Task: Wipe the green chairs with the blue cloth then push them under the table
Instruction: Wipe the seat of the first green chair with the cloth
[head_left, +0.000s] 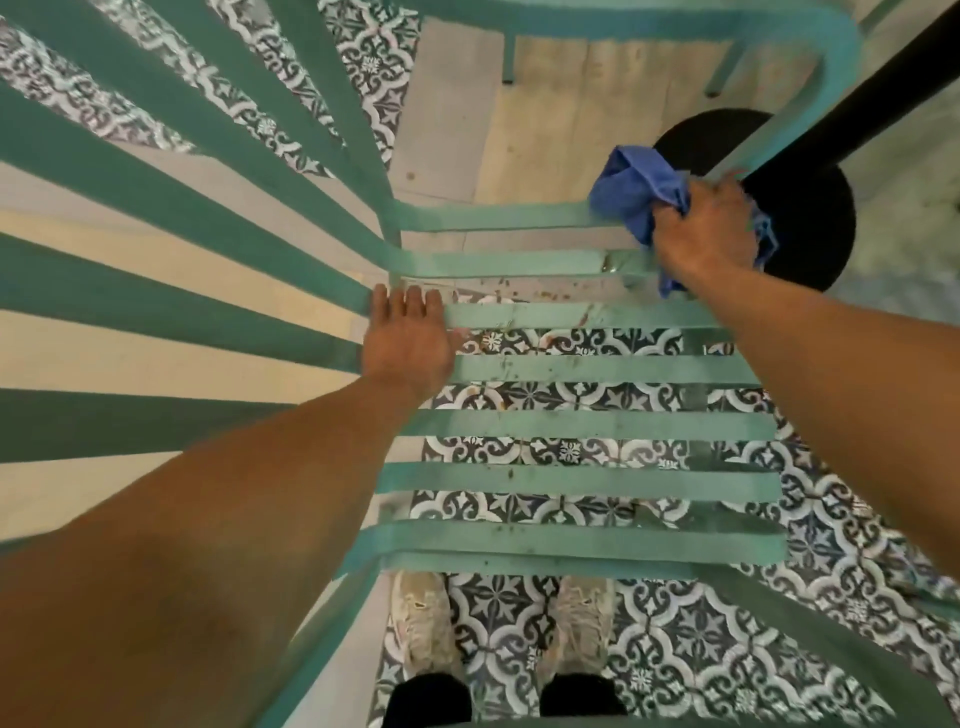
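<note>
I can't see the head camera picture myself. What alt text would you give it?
Seen from above, a person's right hand grips a blue cloth against the far slats of a green chair, while the left hand rests flat on a nearer slat. Pale shoes stand on patterned floor tiles below; a black round table base lies beyond.

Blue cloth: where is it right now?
Head view, upper right: the blue cloth is bunched in the right hand, on the green chair slats by the black table base.

One head-worn view, looking steeply down.
It sits close above the green chair's slatted seat, facing the patterned floor tiles and the person's own shoes.
</note>
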